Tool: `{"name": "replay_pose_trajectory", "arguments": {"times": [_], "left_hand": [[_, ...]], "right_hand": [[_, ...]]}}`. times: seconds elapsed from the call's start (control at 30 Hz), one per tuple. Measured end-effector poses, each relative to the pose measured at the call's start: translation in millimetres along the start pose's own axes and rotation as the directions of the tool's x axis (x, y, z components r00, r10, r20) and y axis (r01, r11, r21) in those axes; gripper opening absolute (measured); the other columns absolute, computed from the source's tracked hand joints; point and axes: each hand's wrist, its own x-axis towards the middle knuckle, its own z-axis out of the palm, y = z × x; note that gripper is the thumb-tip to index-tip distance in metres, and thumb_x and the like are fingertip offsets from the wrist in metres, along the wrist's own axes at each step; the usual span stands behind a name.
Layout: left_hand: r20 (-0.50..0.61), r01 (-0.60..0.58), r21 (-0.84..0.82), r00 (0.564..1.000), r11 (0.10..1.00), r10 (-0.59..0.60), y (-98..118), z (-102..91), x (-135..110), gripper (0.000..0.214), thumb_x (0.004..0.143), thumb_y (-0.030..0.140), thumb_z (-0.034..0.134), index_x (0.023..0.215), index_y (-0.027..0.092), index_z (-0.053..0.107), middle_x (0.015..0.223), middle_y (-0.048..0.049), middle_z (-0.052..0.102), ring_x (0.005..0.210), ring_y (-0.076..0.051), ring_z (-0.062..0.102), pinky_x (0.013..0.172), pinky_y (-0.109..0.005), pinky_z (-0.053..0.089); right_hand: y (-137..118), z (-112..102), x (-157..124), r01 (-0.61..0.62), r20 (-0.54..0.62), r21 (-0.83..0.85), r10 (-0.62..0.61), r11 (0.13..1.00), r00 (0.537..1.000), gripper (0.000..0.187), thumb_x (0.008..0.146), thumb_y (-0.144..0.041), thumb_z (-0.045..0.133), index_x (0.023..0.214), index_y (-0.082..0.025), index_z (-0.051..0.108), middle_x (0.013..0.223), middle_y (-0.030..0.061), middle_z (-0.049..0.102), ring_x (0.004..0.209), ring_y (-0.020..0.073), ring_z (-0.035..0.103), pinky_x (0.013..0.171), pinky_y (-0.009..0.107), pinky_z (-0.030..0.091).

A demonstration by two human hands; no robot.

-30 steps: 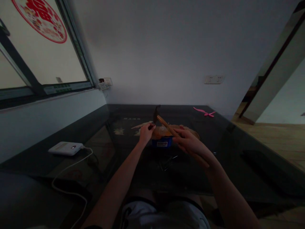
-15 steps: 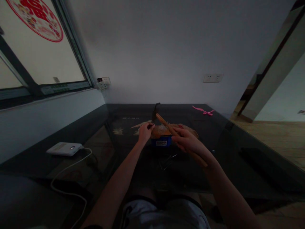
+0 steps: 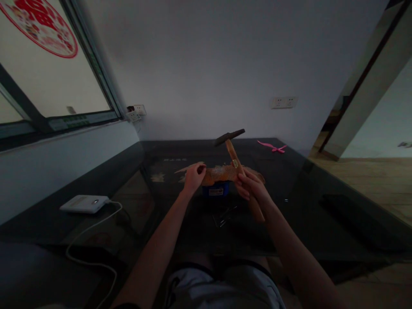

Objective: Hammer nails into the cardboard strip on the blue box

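Gripping hammer (image 3: pixel 236 161) — right hand (image 3: pixel 251 189) closed; left hand (image 3: pixel 194 177) pinching wood (image 3: pixel 222 174).

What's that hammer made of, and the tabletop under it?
Hammer: the handle is pale brown and matte, probably bare wood; the head is dark and dull, likely steel. Table: looks like dark glass, since the top is smooth and glossy, with reflections of the wall along its left side.
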Motion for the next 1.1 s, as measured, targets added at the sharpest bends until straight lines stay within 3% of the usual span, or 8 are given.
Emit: {"name": "replay_pose_trajectory", "arguments": {"times": [0.17, 0.33, 0.47, 0.53, 0.6, 0.7, 0.87, 1.1], "left_hand": [[-0.055, -0.064, 0.005, 0.996, 0.998, 0.064, 10.3, -10.2, -1.2, 0.025, 0.079, 0.015, 0.055, 0.104, 0.016, 0.059, 0.094, -0.0073, 0.064, 0.080, -0.014, 0.061, 0.075, -0.026, 0.049], [-0.137, -0.248, 0.064, 0.957, 0.967, 0.255, 39.2, -32.0, -6.8, 0.018, 0.081, 0.013, 0.051, 0.096, 0.017, 0.060, 0.093, -0.0061, 0.063, 0.084, -0.015, 0.058, 0.080, -0.029, 0.046], [0.068, -0.359, -0.062, 0.929, 0.931, 0.363, 69.5, -41.2, -26.6, 0.015, 0.085, 0.018, 0.049, 0.093, 0.017, 0.062, 0.080, -0.0018, 0.064, 0.069, -0.012, 0.057, 0.069, -0.024, 0.046], [0.315, -0.385, -0.150, 0.855, 0.911, 0.413, 78.5, -42.2, -40.9, 0.015, 0.085, 0.019, 0.050, 0.094, 0.018, 0.062, 0.084, -0.0018, 0.065, 0.072, -0.011, 0.058, 0.071, -0.023, 0.045], [0.545, -0.392, -0.201, 0.717, 0.898, 0.435, 80.1, -42.7, -55.2, 0.014, 0.085, 0.021, 0.052, 0.093, 0.019, 0.062, 0.088, -0.0021, 0.066, 0.077, -0.012, 0.059, 0.074, -0.023, 0.045], [0.710, -0.406, -0.181, 0.577, 0.896, 0.405, 71.3, -45.2, -72.3, 0.012, 0.085, 0.023, 0.052, 0.089, 0.019, 0.063, 0.088, -0.0026, 0.065, 0.083, -0.014, 0.059, 0.078, -0.024, 0.044], [0.763, -0.458, -0.182, 0.492, 0.870, 0.419, 56.2, -51.7, -86.0, 0.010, 0.085, 0.023, 0.054, 0.091, 0.021, 0.062, 0.094, -0.0023, 0.063, 0.093, -0.015, 0.055, 0.084, -0.026, 0.040], [0.777, -0.631, -0.114, 0.424, 0.767, 0.465, 51.1, -49.2, -90.0, 0.008, 0.086, 0.025, 0.055, 0.091, 0.021, 0.059, 0.093, -0.0005, 0.063, 0.092, -0.014, 0.054, 0.083, -0.027, 0.036]], "right_hand": [[1.7, -2.9, -1.1, -0.019, 0.001, 0.130, 0.019, 0.991, 1.000, 0.042, 0.080, -0.029, 0.058, 0.120, -0.027, 0.047, 0.066, -0.0069, 0.040, 0.039, 0.0018, 0.026, 0.033, 0.014, 0.021], [5.5, -8.9, 0.4, 0.005, -0.027, 0.156, -0.001, 0.988, 1.000, 0.041, 0.078, -0.025, 0.062, 0.117, -0.025, 0.050, 0.060, -0.0087, 0.038, 0.037, 0.0009, 0.020, 0.031, 0.014, 0.015], [10.6, -9.9, 2.4, 0.009, -0.025, 0.125, -0.006, 0.992, 1.000, 0.046, 0.075, -0.023, 0.067, 0.117, -0.022, 0.048, 0.053, -0.0117, 0.034, 0.034, 0.0006, 0.018, 0.030, 0.014, 0.013], [12.7, -10.0, 3.6, 0.007, -0.019, 0.124, -0.004, 0.992, 1.000, 0.047, 0.075, -0.023, 0.067, 0.118, -0.022, 0.048, 0.053, -0.0116, 0.037, 0.033, 0.0004, 0.019, 0.030, 0.014, 0.013], [13.7, -10.0, 4.4, 0.011, -0.017, 0.137, -0.009, 0.991, 1.000, 0.048, 0.075, -0.023, 0.067, 0.119, -0.022, 0.047, 0.056, -0.0108, 0.040, 0.034, 0.0001, 0.021, 0.030, 0.014, 0.013], [13.0, -9.9, 4.7, 0.014, -0.020, 0.149, -0.011, 0.989, 1.000, 0.049, 0.074, -0.023, 0.067, 0.119, -0.022, 0.046, 0.058, -0.0104, 0.043, 0.034, -0.0001, 0.021, 0.030, 0.014, 0.013], [9.7, -10.1, 3.6, 0.031, -0.039, 0.147, -0.025, 0.989, 0.999, 0.049, 0.074, -0.022, 0.067, 0.118, -0.022, 0.046, 0.056, -0.0109, 0.040, 0.034, 0.0004, 0.022, 0.030, 0.015, 0.012], [9.8, -12.3, 4.8, 0.040, -0.059, 0.152, -0.031, 0.988, 0.998, 0.047, 0.073, -0.022, 0.067, 0.116, -0.022, 0.046, 0.055, -0.0112, 0.038, 0.034, 0.0004, 0.020, 0.031, 0.015, 0.010]]}}
